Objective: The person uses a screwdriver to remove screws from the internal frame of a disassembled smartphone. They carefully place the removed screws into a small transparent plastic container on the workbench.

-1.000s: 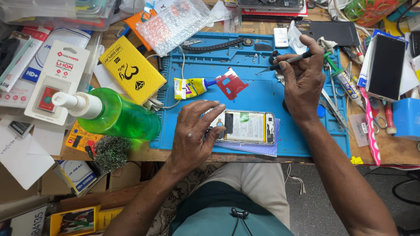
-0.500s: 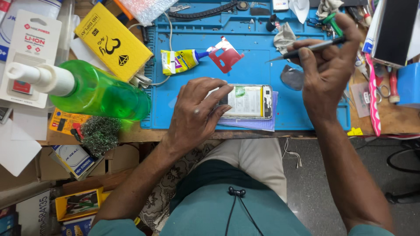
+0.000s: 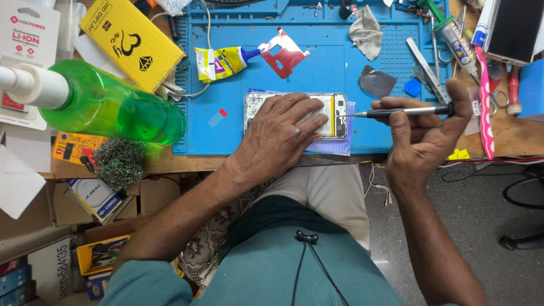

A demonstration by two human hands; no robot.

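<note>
An opened smartphone with its back cover removed and a pale yellow battery exposed (image 3: 334, 113) is lying near the front edge of a blue silicone repair mat (image 3: 238, 73) on the wooden worktop (image 3: 513, 139), resting on a thin lilac sheet (image 3: 337, 146). It is pressed flat under the left hand (image 3: 280, 133), whose fingers are spread over it rather than closed around it. A slim black-handled precision screwdriver (image 3: 399, 112) is gripped in the right hand (image 3: 422, 136), its tip brought to the phone's right end. The disassembly is judged to be well under way: the cover is already off, while the inner parts appear not yet lifted out. A yellow glue tube (image 3: 224, 61) and a red peeled film (image 3: 286, 56) lie farther back on the mat.
</note>
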